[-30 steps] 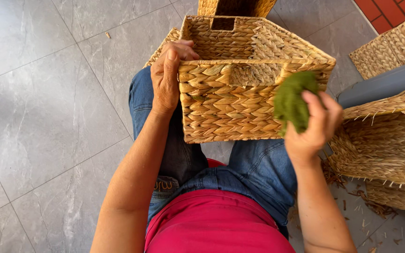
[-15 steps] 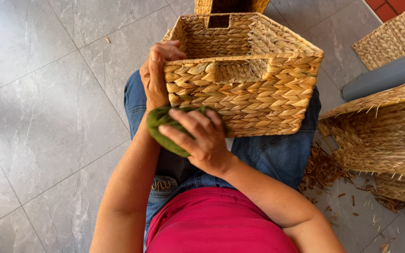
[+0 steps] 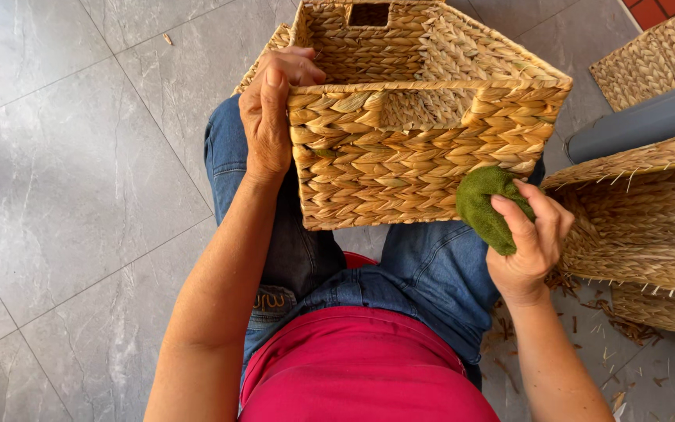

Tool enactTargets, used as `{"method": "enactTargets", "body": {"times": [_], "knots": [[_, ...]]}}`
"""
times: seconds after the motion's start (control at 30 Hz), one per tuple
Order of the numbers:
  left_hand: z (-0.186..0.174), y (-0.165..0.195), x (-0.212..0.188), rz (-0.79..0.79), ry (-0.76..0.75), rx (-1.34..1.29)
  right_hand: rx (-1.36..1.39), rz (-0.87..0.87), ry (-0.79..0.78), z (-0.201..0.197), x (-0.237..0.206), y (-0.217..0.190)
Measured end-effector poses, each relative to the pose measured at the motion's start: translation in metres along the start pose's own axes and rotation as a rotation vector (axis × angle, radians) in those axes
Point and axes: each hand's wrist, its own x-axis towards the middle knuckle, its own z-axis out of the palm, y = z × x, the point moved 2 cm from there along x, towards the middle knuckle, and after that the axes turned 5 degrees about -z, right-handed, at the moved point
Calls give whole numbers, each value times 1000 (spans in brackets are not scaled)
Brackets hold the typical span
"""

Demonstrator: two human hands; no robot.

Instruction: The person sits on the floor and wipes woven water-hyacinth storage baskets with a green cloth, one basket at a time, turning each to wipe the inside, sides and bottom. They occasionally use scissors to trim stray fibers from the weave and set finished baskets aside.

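- I see the left hand (image 3: 269,117) gripping the woven basket (image 3: 423,148) by its left corner, steadying it on the lap.
- The right hand (image 3: 529,238) is closed round a green cloth (image 3: 484,205), pressed to the basket's near wall.

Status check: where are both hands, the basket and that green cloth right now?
Left hand grips woven basket at its left corner, on the lap. Right hand presses green cloth to basket's lower right front. Nothing in the way.
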Motion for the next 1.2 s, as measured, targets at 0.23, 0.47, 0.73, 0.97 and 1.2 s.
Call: {"method": "enactTargets", "body": {"times": [0.23, 0.47, 0.73, 0.97, 1.2], "knots": [[7, 1, 2, 0, 33, -71, 194, -47, -23, 35, 11, -55], [10, 3, 0, 4, 44, -76, 356, -317, -196, 71, 54, -131], [3, -7, 5, 1, 32, -1, 298, -301, -42, 51, 37, -66], [5, -8, 7, 20, 39, 17, 41, 46, 95, 7, 19, -5], [8, -11, 9, 18, 68, 15, 225, 43, 28, 47, 31, -55]]}}
